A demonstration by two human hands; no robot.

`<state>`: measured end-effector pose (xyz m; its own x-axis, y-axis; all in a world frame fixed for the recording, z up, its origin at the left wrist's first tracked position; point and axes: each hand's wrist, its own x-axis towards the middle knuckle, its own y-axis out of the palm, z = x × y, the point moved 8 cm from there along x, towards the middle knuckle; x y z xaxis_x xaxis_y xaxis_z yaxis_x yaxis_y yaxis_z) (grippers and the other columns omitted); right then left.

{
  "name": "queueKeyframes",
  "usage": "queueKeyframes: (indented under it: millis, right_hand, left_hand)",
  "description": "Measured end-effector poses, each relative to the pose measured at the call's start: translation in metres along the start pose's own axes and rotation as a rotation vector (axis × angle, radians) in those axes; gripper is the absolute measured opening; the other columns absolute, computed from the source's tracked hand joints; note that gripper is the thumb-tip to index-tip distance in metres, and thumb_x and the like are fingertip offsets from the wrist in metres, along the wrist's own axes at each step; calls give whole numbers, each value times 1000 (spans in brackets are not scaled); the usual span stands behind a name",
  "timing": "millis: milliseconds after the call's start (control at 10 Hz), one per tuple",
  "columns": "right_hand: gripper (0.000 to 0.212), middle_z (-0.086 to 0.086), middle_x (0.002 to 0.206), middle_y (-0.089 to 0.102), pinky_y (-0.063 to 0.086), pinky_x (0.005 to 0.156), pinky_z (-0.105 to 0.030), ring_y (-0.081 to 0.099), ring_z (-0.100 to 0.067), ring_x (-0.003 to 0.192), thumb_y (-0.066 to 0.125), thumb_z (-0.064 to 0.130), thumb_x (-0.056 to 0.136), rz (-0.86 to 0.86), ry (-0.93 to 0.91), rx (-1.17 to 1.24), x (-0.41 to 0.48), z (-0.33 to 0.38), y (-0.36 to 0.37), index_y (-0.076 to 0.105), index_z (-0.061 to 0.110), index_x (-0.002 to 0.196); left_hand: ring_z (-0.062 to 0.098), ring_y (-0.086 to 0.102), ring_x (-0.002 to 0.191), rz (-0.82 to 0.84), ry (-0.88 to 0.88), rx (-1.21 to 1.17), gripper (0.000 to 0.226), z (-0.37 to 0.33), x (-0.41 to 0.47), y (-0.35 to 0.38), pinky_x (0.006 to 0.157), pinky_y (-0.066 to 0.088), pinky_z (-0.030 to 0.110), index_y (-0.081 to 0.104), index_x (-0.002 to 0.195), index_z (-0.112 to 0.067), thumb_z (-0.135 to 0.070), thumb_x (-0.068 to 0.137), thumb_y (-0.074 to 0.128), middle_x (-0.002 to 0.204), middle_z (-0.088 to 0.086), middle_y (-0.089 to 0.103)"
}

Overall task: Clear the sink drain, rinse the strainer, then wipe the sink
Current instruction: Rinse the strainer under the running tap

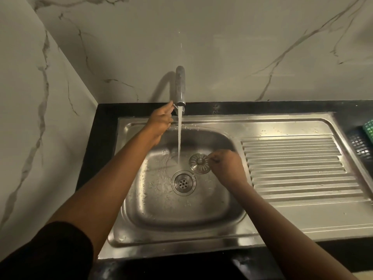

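Note:
A steel sink (181, 217) holds an uncovered round drain (183, 183) with small holes. My right hand (227, 163) pinches the edge of the round metal strainer (199, 163), holding it over the basin just right of the water stream. Water (179, 136) pours from the tall chrome tap (180, 85) and lands beside the strainer, above the drain. My left hand (160, 120) reaches to the tap's base, fingers closed on its small lever (174, 106).
A ribbed steel drainboard (296, 166) lies right of the basin. A dark basket (361, 147) and a green one (369, 129) sit at the far right on the black counter (105, 118). Marble walls stand behind and to the left.

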<state>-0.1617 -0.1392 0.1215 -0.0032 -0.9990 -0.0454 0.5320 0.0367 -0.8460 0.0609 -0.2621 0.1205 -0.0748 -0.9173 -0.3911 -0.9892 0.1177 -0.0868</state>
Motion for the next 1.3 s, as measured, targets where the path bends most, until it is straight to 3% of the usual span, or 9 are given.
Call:
queueKeyframes:
  millis: [100, 200, 300, 400, 600, 800, 1000, 1200, 1300]
  right_hand:
    - [19, -2, 74, 76, 56, 59, -33, 70, -24, 62, 61, 17, 92, 38, -107, -203, -7, 7, 14, 76, 14, 80]
    - [18, -7, 73, 76, 47, 56, -29, 70, -30, 63, 62, 17, 91, 23, -69, -242, -5, -2, 22, 76, 12, 79]
    - [18, -1, 80, 80, 44, 55, -16, 73, -18, 67, 67, 9, 85, 44, 122, -75, -1, -24, 39, 83, 15, 87]
    - [19, 8, 67, 74, 39, 46, -1, 67, -4, 53, 72, 4, 81, 116, 368, 176, 0, -50, 66, 85, 17, 87]
    - [23, -8, 65, 76, 64, 55, -29, 76, -17, 53, 81, -8, 74, 139, 750, 540, -6, -80, 120, 79, 14, 65]
    - [17, -11, 66, 75, 66, 64, -34, 74, -22, 59, 80, -9, 77, 209, 847, 532, -6, -92, 167, 77, 7, 73]
    - [15, -20, 91, 78, 66, 86, -45, 78, -34, 91, 83, -6, 78, 272, 897, 519, -12, -99, 202, 78, -3, 91]
    - [24, -12, 90, 71, 62, 64, -25, 71, -21, 74, 67, 0, 92, 278, 913, 523, -13, -100, 210, 73, -5, 115]
    - [14, -12, 98, 78, 63, 73, -23, 73, -22, 83, 72, 6, 90, 262, 869, 349, -9, -103, 210, 77, 1, 101]
  left_hand:
    - [22, 31, 161, 29, 22, 96, 75, -2, 3, 8, 126, 35, 38, 32, 166, -8, 22, 97, 39, 173, 9, 34]
    - [22, 27, 163, 66, 40, 140, 76, -4, -1, 9, 124, 36, 37, 28, 167, -11, 20, 99, 39, 175, 4, 30]
    - [20, 33, 159, 110, 68, 156, 74, 6, -16, 6, 118, 39, 32, 32, 166, -19, 15, 102, 42, 174, 2, 34]
    - [20, 53, 145, 29, 38, 127, 56, 37, -37, -2, 102, 50, 26, 50, 156, -18, 4, 105, 50, 159, 3, 56]
    - [23, 69, 115, -26, -112, 60, 23, 109, -79, 1, 100, 53, 36, 73, 117, -22, -8, 102, 63, 125, 7, 76]
    - [30, 72, 119, -118, -174, 31, 19, 141, -97, -3, 102, 56, 42, 76, 115, -19, -10, 102, 65, 120, 7, 78]
    - [21, 73, 116, -135, -181, 26, 20, 150, -101, -10, 104, 56, 41, 76, 117, -22, -13, 102, 65, 120, 2, 79]
    - [17, 73, 114, -130, -183, 25, 19, 154, -105, -14, 100, 57, 38, 76, 110, -29, -15, 102, 66, 117, -2, 80]
    - [13, 73, 111, -123, -182, 28, 20, 156, -105, -14, 98, 57, 38, 76, 109, -29, -14, 102, 66, 114, -7, 80]
